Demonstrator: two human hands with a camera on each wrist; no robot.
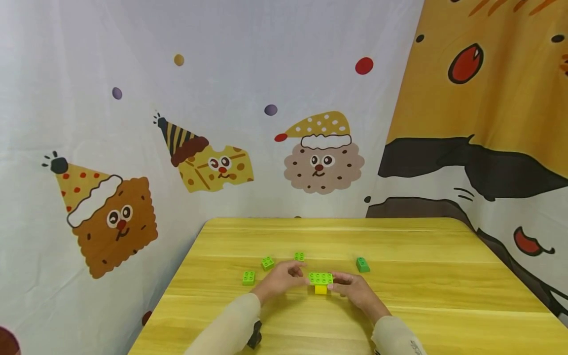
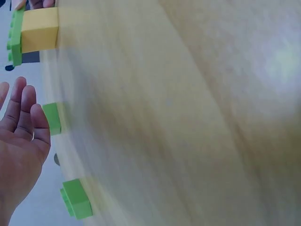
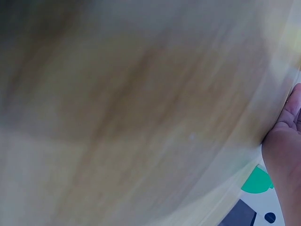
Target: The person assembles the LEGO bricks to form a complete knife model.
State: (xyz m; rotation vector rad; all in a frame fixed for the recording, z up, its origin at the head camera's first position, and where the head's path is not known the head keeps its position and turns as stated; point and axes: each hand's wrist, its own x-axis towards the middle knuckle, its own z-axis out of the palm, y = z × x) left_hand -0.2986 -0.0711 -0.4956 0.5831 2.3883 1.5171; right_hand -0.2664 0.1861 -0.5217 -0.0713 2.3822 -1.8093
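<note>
A long lime-green toy building brick [image 1: 320,279] sits on top of a yellow brick [image 1: 321,290], making a small stack near the middle of the table. At its right end, my right hand [image 1: 355,290] pinches the lime brick between thumb and fingers. My left hand [image 1: 284,278] hovers just left of the stack, its fingers loosely bent. The left wrist view shows a gap between the left fingers [image 2: 27,101] and the stack, with the yellow brick [image 2: 40,29] under the green one [image 2: 16,37]. Only part of the right hand [image 3: 284,136] shows in the right wrist view.
Three small lime-green bricks lie left of and behind the stack: one at left [image 1: 248,278], another [image 1: 267,263] farther back, a third [image 1: 299,256] behind the left hand. A darker green sloped brick [image 1: 363,265] lies to the right. Behind the wooden table [image 1: 421,241] hangs a printed curtain [image 1: 248,59].
</note>
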